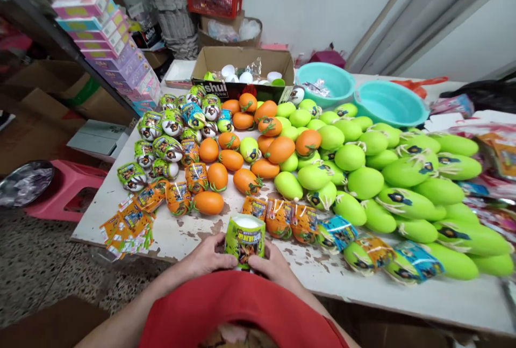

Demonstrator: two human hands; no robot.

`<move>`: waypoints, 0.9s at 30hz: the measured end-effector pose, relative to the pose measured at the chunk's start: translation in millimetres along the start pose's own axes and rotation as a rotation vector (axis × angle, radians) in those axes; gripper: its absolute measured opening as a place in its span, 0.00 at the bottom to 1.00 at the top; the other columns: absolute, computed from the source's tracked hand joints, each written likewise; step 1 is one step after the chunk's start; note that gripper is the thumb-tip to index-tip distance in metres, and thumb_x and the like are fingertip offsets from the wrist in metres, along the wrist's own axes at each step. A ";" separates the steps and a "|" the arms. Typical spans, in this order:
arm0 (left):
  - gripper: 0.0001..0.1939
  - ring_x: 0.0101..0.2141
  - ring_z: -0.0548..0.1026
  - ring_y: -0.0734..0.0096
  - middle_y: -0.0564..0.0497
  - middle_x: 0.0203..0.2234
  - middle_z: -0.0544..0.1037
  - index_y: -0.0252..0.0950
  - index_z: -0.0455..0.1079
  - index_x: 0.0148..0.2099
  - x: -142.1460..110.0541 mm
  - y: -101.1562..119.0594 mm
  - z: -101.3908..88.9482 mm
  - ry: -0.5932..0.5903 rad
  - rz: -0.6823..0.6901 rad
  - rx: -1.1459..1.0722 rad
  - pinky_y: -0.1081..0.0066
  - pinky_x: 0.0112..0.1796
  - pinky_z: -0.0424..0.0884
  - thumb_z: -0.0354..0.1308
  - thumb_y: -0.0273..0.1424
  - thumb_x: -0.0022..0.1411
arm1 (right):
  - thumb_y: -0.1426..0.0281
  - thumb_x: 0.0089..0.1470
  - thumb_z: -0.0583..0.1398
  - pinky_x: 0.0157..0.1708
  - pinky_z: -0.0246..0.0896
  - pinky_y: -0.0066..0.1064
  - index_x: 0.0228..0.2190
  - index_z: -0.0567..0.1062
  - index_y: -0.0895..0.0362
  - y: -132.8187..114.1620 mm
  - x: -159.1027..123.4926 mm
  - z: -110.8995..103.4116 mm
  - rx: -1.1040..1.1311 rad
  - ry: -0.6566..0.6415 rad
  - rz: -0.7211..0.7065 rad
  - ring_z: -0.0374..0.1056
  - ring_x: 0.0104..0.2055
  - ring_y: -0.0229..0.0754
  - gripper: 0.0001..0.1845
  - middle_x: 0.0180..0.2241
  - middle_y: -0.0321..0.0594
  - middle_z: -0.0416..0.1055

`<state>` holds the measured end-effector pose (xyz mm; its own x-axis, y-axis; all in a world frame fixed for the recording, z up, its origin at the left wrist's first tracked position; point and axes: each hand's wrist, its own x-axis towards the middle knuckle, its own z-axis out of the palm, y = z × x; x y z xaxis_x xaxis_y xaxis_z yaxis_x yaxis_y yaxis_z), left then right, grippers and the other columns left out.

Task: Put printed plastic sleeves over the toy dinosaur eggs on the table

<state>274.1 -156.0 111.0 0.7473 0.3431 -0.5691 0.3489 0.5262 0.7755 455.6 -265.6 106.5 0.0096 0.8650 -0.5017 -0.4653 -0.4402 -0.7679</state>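
Observation:
Both my hands hold one white egg with a green printed sleeve [244, 240] at the table's near edge. My left hand [205, 256] grips its left side, fingers curled round it. Fingers of my right hand [274, 264] press its right side and base. Just beyond it lie several sleeved eggs [290, 220] in orange and blue wrappers. Further back are bare orange eggs [231, 160], lime-green eggs [365, 182] and white eggs in green sleeves [167, 149]. A loose stack of flat orange sleeves [129, 227] lies at the near left corner.
A worn white table [403, 294] bears everything. At the back stand an open cardboard box [242, 60] with white egg halves and two teal basins [389, 101]. Pink and purple cartons [108, 36] stack at the left; a pink stool [66, 186] stands on the floor.

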 end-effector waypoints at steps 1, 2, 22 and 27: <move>0.36 0.47 0.72 0.50 0.43 0.44 0.77 0.34 0.69 0.53 0.8 -0.6 -0.7 -0.005 0.002 -0.008 0.61 0.47 0.66 0.69 0.45 0.44 | 0.54 0.34 0.70 0.50 0.60 0.48 0.43 0.74 0.57 -0.3 1.6 0.7 -0.012 -0.001 0.002 0.70 0.47 0.57 0.34 0.42 0.46 0.77; 0.36 0.47 0.72 0.50 0.43 0.44 0.77 0.33 0.69 0.52 1.7 -0.1 -1.1 -0.017 0.014 -0.019 0.61 0.47 0.66 0.69 0.46 0.43 | 0.53 0.34 0.70 0.50 0.60 0.49 0.43 0.74 0.57 -0.9 3.5 1.6 -0.012 -0.004 0.002 0.70 0.47 0.58 0.34 0.42 0.46 0.77; 0.29 0.39 0.76 0.60 0.42 0.42 0.78 0.34 0.70 0.50 59.4 74.2 -44.9 0.276 0.113 -0.356 0.67 0.38 0.71 0.69 0.38 0.46 | 0.62 0.41 0.70 0.44 0.64 0.41 0.43 0.75 0.56 -69.7 116.9 25.1 0.114 0.016 -0.021 0.71 0.40 0.50 0.26 0.39 0.43 0.77; 0.32 0.42 0.75 0.59 0.42 0.46 0.75 0.38 0.64 0.57 60.2 69.9 -76.3 0.410 0.138 -0.198 0.69 0.32 0.72 0.62 0.46 0.53 | 0.64 0.40 0.70 0.48 0.63 0.44 0.44 0.75 0.53 -76.5 137.2 16.5 0.153 0.013 0.001 0.71 0.44 0.53 0.26 0.41 0.43 0.77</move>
<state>300.3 -39.1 110.1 0.4807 0.6779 -0.5563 0.1181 0.5786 0.8070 477.9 -109.2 102.9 0.0203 0.8608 -0.5085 -0.5950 -0.3983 -0.6980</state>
